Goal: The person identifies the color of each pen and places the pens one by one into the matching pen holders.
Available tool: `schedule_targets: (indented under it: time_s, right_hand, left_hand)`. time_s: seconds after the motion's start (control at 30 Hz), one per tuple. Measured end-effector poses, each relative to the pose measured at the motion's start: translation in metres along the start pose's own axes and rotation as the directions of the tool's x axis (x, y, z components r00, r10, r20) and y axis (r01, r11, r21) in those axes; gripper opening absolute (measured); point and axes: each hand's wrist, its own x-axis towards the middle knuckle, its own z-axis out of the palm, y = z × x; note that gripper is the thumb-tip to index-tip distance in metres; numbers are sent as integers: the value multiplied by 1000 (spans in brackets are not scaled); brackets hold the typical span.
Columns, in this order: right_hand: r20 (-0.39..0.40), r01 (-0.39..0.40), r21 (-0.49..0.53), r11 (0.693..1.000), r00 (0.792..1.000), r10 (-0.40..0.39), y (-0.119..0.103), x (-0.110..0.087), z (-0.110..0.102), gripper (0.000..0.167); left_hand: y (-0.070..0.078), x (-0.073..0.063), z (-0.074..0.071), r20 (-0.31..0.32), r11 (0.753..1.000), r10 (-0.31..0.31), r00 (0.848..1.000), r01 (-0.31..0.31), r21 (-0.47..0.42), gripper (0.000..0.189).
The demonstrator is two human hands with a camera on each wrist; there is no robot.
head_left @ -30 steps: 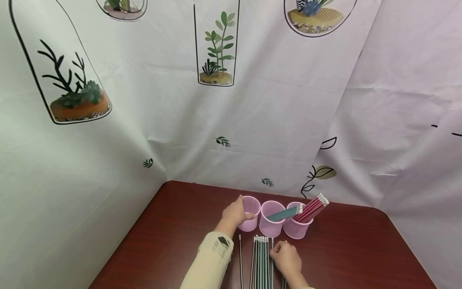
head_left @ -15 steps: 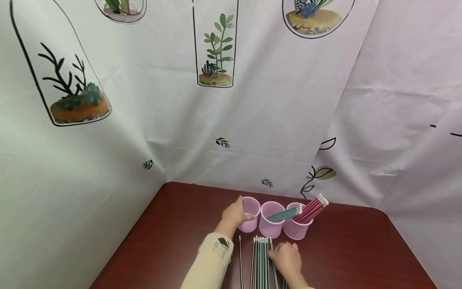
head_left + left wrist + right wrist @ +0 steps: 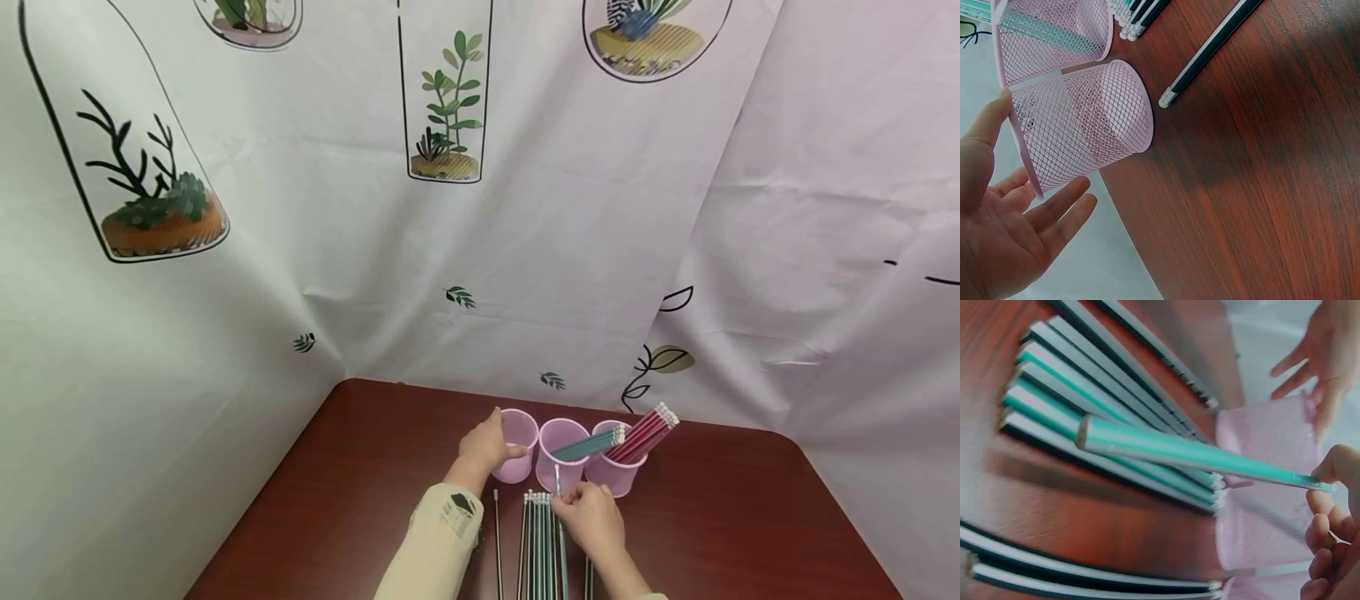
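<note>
My left hand is at the left pink mesh pencil cup. Its thumb touches the rim, and the spread, fairly straight fingers lie along the side. Nothing shows inside that cup. With thumb and fingertips, my right hand pinches a green pencil just below its white-tipped end. The pencil is raised at a slant above a row of green and black striped pencils, its unsharpened end towards the right wrist camera. Green pencils lean in the middle pink cup.
At the right of the row stands another pink cup holding red pencils. A lone black pencil lies left of the pencils, and dark pencils lie on the right. The red-brown table meets a printed cloth backdrop.
My right hand has drawn a green pencil from the right side of the row, lifting it and moving it slightly left and towards the cups. My left hand stays at the left cup.
</note>
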Motion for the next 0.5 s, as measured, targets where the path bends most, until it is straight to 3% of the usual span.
schedule_targets:
  time_s: [0.13,0.23,0.33,0.5]
  right_hand:
    - [43,-49,123,991,998,44,-12,9,-16,10]
    - [42,-101,240,965,995,94,-20,18,-29,8]
    - [-7,-138,334,932,989,149,-28,26,-43,7]
    - [-180,-90,440,893,966,186,-38,38,-64,7]
  left_hand:
    - [0,0,-1,6,1000,-4,1000,4,-8,93]
    - [0,0,-1,12,1000,-8,1000,9,-8,93]
    - [0,1,0,16,1000,-14,1000,14,-7,92]
    - [0,0,-1,19,1000,-18,1000,19,-13,92]
